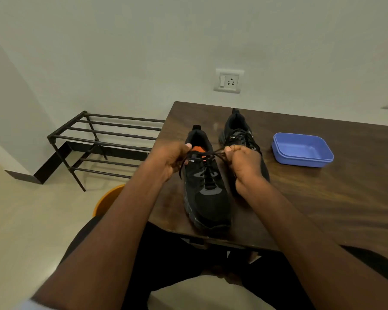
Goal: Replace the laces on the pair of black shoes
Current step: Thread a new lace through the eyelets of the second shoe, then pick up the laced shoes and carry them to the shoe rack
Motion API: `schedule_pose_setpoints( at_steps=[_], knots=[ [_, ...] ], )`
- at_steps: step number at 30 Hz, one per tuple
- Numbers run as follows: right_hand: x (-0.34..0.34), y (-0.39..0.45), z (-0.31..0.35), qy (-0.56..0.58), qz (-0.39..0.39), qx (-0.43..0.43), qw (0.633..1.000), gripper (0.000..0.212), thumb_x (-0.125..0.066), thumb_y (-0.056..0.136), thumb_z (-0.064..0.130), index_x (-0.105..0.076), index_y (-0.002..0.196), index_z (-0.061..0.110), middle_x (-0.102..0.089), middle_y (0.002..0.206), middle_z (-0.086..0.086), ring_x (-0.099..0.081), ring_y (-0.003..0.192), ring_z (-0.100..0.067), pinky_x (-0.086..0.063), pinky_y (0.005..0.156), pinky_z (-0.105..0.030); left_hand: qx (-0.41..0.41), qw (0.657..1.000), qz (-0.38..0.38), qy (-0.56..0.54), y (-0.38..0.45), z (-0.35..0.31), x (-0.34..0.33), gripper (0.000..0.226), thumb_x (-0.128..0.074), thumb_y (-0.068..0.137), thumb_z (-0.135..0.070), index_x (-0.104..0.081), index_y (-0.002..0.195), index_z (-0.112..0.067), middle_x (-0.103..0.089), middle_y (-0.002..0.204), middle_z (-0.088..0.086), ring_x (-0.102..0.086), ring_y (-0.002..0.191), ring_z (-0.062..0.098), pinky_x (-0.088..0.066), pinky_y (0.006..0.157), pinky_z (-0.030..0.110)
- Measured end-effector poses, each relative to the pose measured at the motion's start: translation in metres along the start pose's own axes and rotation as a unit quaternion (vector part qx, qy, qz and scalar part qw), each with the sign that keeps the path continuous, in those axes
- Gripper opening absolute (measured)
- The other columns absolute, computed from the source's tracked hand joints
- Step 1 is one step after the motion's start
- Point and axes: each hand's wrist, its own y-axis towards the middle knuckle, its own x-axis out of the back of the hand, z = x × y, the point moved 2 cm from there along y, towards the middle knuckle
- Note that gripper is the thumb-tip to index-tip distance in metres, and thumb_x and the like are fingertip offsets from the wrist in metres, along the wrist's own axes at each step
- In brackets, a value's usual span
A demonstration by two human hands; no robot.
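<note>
Both hands (211, 164) clenched on lace (217, 153)

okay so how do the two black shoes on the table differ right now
The near shoe sits at the table's front edge, while the far shoe stands further back, nearer the blue container. The left hand and right hand pull lace ends over the near shoe; the far shoe is untouched, its laces already through. Both are black, toes towards the person.
</note>
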Motion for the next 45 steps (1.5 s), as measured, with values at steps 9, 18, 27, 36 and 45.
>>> schedule_pose_setpoints(
  at_steps=[9,18,27,36,45],
  knots=[
    [0.016,0.009,-0.002,0.198,-0.071,-0.167,0.963,0.020,-0.051,0.100,-0.005,-0.065,0.090,0.004,-0.066,0.076,-0.007,-0.065,0.064,-0.015,-0.052,0.042,-0.021,0.009,0.990,-0.107,-0.092,0.011,0.034,-0.011,0.008,-0.064,0.101,-0.013,-0.062,0.097,-0.006,-0.071,0.087,0.012,-0.065,0.064,0.014,-0.055,0.058,0.025],
    [0.030,0.002,0.007,0.020,-0.080,-0.070,0.994,0.012,-0.067,0.096,0.004,-0.068,0.086,0.010,-0.072,0.085,-0.009,-0.069,0.072,-0.017,-0.063,0.071,-0.033,-0.048,0.985,-0.163,-0.020,0.002,0.037,-0.012,0.018,-0.066,0.101,-0.025,-0.063,0.099,-0.007,-0.065,0.085,0.007,-0.063,0.073,0.016,-0.045,0.048,0.021],
    [0.040,0.013,-0.010,-0.508,-0.026,0.102,0.855,0.097,-0.080,0.083,0.045,-0.020,0.158,0.028,-0.027,0.161,-0.014,-0.036,0.143,-0.040,-0.038,0.114,-0.057,-0.079,0.958,-0.040,0.271,-0.010,0.077,-0.026,0.101,-0.090,0.068,-0.054,-0.040,0.145,-0.011,-0.050,0.146,0.011,-0.051,0.135,0.032,-0.049,0.108,0.047],
    [0.048,-0.010,-0.016,-0.499,0.008,0.092,0.862,0.099,-0.085,0.076,0.037,-0.025,0.154,0.027,-0.035,0.153,-0.015,-0.048,0.131,-0.039,-0.049,0.105,-0.053,-0.187,0.946,-0.032,0.263,0.014,0.063,-0.040,0.102,-0.076,0.063,-0.073,-0.050,0.138,-0.010,-0.061,0.134,0.012,-0.060,0.124,0.031,-0.053,0.102,0.047],
    [0.017,-0.044,0.011,-0.564,-0.012,0.272,0.780,0.051,-0.062,0.096,0.049,-0.053,0.140,0.026,-0.042,0.151,-0.005,-0.039,0.140,-0.029,-0.039,0.113,-0.054,-0.445,0.809,-0.082,0.376,0.010,-0.005,-0.046,0.055,-0.059,0.100,-0.049,-0.052,0.144,-0.015,-0.050,0.144,0.008,-0.047,0.133,0.025,-0.044,0.112,0.046]
  ],
)
